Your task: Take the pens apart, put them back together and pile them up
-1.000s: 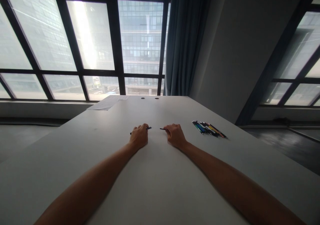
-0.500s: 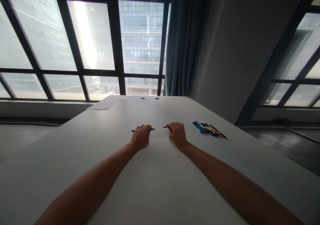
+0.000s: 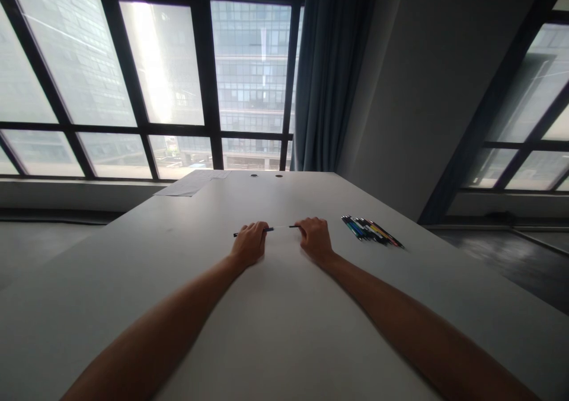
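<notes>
A dark pen [image 3: 269, 229] is pinched in my left hand [image 3: 249, 242], its two ends sticking out on either side of the fingers. Facing it, my right hand [image 3: 315, 238] has its fingers closed on a thin black pen part [image 3: 293, 226] that points left. Between the two runs a thin, pale, clear-looking strip [image 3: 281, 227], lined up with both pieces. It is too small to tell whether it joins them. Both hands are low over the white table [image 3: 284, 306], their wrists near its surface.
Right of my right hand lies a pile of several pens [image 3: 372, 232], mostly dark with blue, yellow and orange ones. White paper sheets [image 3: 191, 184] rest at the table's far left corner. Two dark round spots [image 3: 278, 176] mark the far edge, before a blue curtain [image 3: 329, 80] and windows.
The pen in my left hand has tilted slightly and shifted a touch to the left. My right hand and the pile of pens stay where they were.
</notes>
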The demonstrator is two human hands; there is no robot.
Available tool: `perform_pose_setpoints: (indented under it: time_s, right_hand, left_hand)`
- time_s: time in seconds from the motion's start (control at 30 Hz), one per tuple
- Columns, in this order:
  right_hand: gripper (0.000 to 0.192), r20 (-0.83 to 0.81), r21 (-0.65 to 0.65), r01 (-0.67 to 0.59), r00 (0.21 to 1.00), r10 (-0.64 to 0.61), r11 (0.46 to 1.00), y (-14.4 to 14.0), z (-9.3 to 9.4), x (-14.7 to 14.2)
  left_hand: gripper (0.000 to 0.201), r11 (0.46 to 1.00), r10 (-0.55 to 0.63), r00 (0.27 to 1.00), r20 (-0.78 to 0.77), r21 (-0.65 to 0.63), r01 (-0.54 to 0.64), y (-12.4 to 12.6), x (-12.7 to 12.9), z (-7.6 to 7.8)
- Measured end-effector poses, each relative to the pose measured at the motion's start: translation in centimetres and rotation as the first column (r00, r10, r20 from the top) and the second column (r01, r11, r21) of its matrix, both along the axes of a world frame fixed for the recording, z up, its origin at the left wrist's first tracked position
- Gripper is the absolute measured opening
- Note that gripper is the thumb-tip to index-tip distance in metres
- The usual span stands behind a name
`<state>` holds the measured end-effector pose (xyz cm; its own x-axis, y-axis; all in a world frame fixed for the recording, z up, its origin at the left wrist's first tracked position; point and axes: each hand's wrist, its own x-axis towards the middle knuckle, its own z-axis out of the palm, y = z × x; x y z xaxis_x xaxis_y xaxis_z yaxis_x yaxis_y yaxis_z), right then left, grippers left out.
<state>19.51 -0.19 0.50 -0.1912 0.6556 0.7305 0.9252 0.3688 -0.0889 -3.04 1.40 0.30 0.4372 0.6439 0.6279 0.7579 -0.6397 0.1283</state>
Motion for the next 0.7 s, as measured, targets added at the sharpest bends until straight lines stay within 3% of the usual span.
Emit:
perform_pose_setpoints:
  time_s: [0.4,0.57,0.7]
  right_hand:
    - [0.02,0.051,0.083,-0.018,0.999,0.014,0.996,-0.12,0.26,0.04]
    - [0.024,0.073,0.162,-0.087,0.994,0.076,0.983,-0.24,0.21,-0.09]
    - [0.038,0.102,0.185,-0.186,0.98,0.169,0.965,-0.21,-0.04,-0.37]
  left_hand:
    - [0.012,1.0,0.029,1.0,-0.003,0.006,-0.029,0.19,-0.05,-0.1]
    - [0.012,1.0,0.01,0.999,-0.031,0.025,-0.009,0.04,0.0,-0.01]
    - [0.013,0.997,-0.038,0.998,-0.046,0.062,0.041,-0.03,0.05,0.0]
